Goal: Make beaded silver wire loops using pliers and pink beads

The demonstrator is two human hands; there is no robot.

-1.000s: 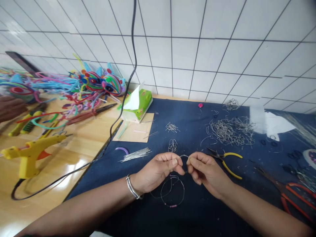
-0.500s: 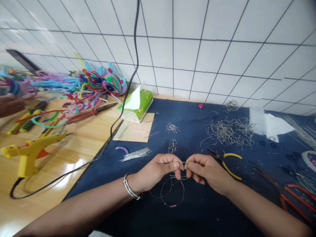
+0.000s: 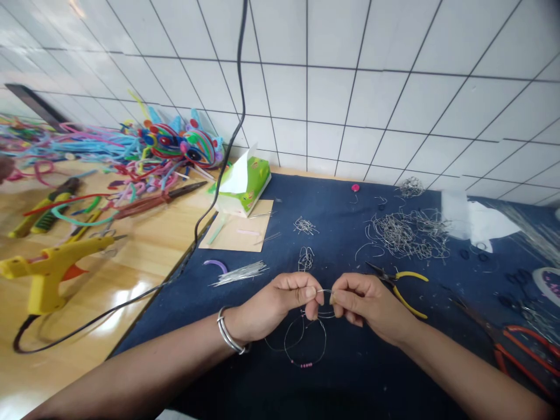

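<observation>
While the left hand [image 3: 284, 300] pinches one part of a thin wire [image 3: 324, 290] between thumb and forefinger, the right hand [image 3: 367, 303] pinches it just beside, so a short span shows between the fingertips. The other fingers of both hands are curled in. The wire is held over the near part of a dark blue cloth [image 3: 371, 379].

Just below the hands, a wire loop [image 3: 325, 341] with pink beads [image 3: 307, 366] lies on the cloth. Beyond the left hand is a small bundle of bent wire [image 3: 305, 258]; near the right hand lie pliers [image 3: 412, 273] with yellow handles. Straight wires [image 3: 240, 273] lie towards the cloth's left edge, and a tangled wire heap [image 3: 409, 233] towards its back edge.

By the cloth's back left corner stands a green tissue pack [image 3: 259, 182], its printed marks too small to read; so are the pink marks on a round item [image 3: 546, 283] at far right. Left of the cloth, on the bare wooden table [image 3: 131, 274], lies a yellow glue gun [image 3: 56, 268].
</observation>
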